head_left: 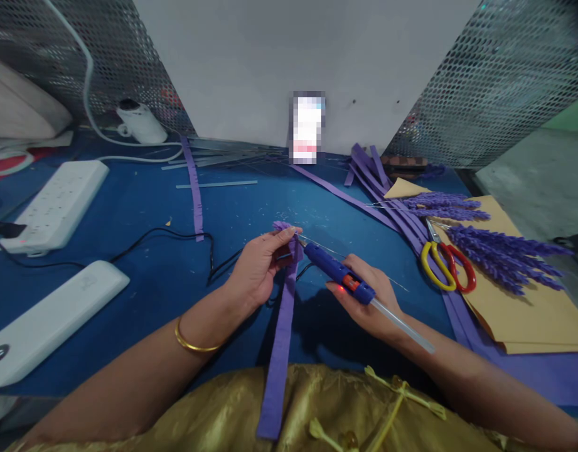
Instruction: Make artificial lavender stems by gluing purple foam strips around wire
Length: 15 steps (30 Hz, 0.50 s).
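My left hand (258,263) pinches the upper end of a purple paper strip (283,326), which hangs down toward my lap. A small fringed purple tuft (282,225) pokes out above the fingertips, and a thin wire (326,246) runs from there to the right. In my right hand (371,292) is a blue hot glue gun (333,267) with a red light lit. Its nozzle points up-left at the strip beside my left fingertips; whether it touches is unclear. A clear glue stick (404,326) sticks out of its back end.
Finished purple flower sprigs (505,251) lie on brown paper (533,320) at right, by red-and-yellow scissors (446,263) and purple strips (387,188). A phone (307,125) leans on the back wall. Left are a power strip (58,201), a white device (58,320) and a black cord (150,232).
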### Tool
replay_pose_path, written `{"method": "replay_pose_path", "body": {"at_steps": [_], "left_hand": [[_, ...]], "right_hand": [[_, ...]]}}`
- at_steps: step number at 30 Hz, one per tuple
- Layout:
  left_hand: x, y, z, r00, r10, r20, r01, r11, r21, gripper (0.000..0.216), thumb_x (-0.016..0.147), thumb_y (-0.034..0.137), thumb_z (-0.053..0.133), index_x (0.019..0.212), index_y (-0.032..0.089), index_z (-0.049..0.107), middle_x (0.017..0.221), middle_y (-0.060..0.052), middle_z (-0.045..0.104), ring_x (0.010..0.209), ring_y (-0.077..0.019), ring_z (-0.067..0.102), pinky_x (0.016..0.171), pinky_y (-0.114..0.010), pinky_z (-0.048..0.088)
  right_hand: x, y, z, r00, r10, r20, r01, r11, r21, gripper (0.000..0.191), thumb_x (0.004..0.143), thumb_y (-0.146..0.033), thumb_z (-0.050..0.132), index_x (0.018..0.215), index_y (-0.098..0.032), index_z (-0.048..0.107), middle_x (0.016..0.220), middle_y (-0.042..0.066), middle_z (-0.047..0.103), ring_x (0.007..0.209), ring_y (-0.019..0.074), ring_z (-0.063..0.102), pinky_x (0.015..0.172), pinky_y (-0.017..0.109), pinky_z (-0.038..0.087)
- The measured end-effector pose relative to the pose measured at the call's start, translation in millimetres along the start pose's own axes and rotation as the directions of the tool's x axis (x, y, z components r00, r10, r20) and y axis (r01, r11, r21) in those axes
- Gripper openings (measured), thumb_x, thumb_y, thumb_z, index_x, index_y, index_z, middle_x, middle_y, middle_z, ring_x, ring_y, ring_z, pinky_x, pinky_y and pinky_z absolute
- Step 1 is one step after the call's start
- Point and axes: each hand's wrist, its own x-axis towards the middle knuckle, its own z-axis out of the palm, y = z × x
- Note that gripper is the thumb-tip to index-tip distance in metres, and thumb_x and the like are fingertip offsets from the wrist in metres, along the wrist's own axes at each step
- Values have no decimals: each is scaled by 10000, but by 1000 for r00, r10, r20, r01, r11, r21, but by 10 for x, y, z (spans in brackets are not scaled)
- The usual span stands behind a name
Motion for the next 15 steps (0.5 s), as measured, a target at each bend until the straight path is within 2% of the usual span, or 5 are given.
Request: {"method": "replay_pose_path", "body": {"at_steps": [15], "left_hand": [[41, 2, -39, 1000, 2, -8, -3, 1000, -22, 285, 606, 295, 882, 818, 133, 783, 716, -16, 669, 658, -106, 589, 625, -220, 479]], "right_hand": [[-11, 2, 18, 1000, -5, -9, 5, 1000, 30, 154, 924, -344, 578, 887, -224, 488, 707, -12, 547, 540, 123, 494, 522, 248, 346]]}}
